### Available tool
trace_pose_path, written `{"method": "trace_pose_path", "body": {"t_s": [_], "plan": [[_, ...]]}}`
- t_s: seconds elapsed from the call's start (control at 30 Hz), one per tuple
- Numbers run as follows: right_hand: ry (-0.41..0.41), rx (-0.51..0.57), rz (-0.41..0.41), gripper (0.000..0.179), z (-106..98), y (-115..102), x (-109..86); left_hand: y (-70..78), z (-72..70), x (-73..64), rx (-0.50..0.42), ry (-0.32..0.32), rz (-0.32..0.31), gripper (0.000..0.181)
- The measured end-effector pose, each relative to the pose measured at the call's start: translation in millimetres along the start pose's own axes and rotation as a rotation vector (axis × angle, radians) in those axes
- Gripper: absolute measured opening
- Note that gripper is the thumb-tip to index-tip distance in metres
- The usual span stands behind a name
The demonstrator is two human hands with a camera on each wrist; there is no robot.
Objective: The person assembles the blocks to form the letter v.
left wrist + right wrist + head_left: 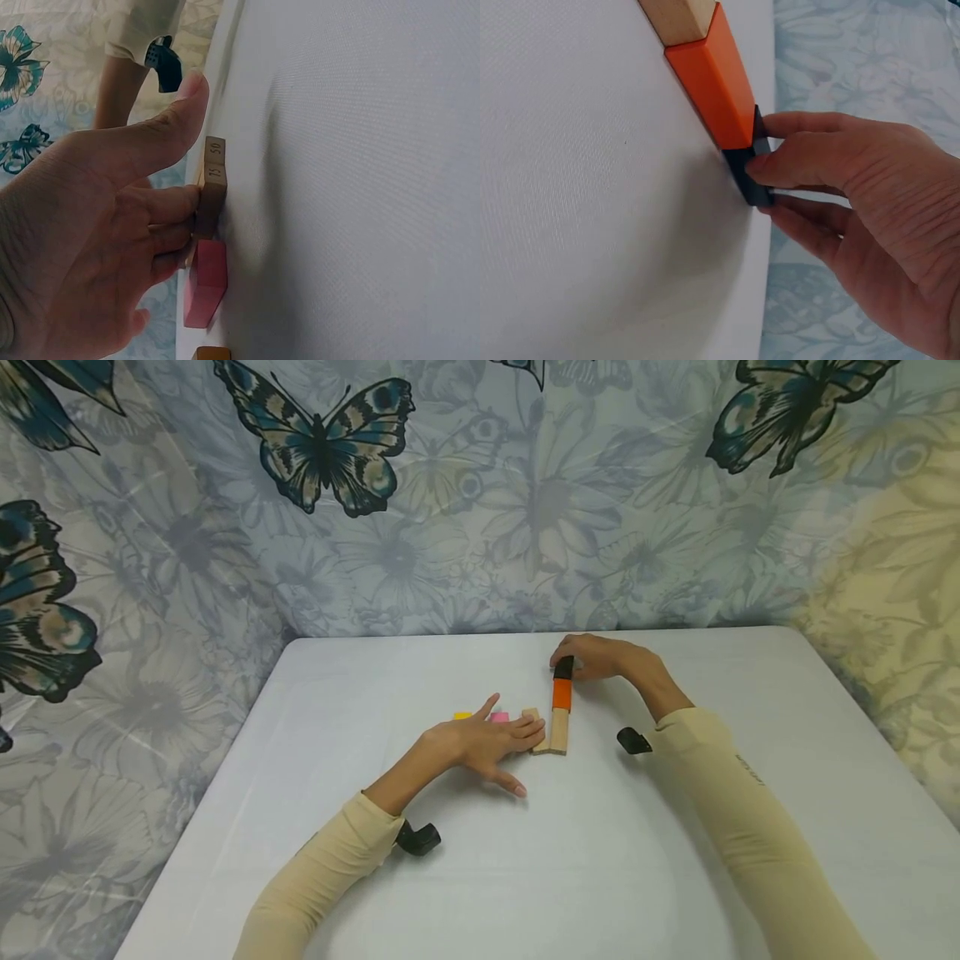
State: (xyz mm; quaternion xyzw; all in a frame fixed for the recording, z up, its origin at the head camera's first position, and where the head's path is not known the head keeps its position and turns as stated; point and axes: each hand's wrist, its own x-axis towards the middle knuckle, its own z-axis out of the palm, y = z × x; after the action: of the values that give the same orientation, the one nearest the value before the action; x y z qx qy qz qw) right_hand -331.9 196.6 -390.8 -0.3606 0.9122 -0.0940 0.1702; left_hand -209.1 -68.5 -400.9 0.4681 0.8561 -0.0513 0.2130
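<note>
My right hand [596, 657] pinches a black block [744, 176] between thumb and fingers. The black block lies end to end with an orange block [712, 79], and a plain wooden block [559, 732] continues that row toward me. My left hand [480, 742] is spread out, fingertips on a second wooden block [532, 745] that lies beside the first. In the left wrist view, the near ends of the wooden blocks [215, 171] carry the printed numbers 15 and 50. Partly behind the left hand are a pink block [206, 285] and a yellow block [462, 716].
The blocks lie on a white table [600, 860] whose far edge runs just beyond my right hand. Butterfly-patterned fabric [465, 527] hangs behind it. Black wrist-worn devices [418, 839] stick out from both sleeves.
</note>
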Motion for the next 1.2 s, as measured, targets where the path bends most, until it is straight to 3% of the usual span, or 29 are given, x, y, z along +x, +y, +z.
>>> {"method": "trace_pose_path", "body": {"t_s": [0.33,0.87,1.07,1.2], "plan": [[-0.014,-0.038,-0.004,0.036,-0.1,-3.1,1.9,-1.8,1.8,-0.3,-0.009,0.002,0.002,0.103],[-0.034,-0.007,0.005,0.041,1.5,-4.9,2.2,-1.7,1.2,-1.5,0.016,0.001,-0.005,0.102],[-0.029,-0.028,-0.027,0.040,1.0,-4.7,0.5,-1.5,-0.6,-2.6,0.031,-0.013,-0.007,0.101],[-0.017,-0.064,-0.001,0.044,0.6,-7.2,-4.7,-1.2,-1.0,-2.3,0.032,-0.008,0.000,0.101]]}}
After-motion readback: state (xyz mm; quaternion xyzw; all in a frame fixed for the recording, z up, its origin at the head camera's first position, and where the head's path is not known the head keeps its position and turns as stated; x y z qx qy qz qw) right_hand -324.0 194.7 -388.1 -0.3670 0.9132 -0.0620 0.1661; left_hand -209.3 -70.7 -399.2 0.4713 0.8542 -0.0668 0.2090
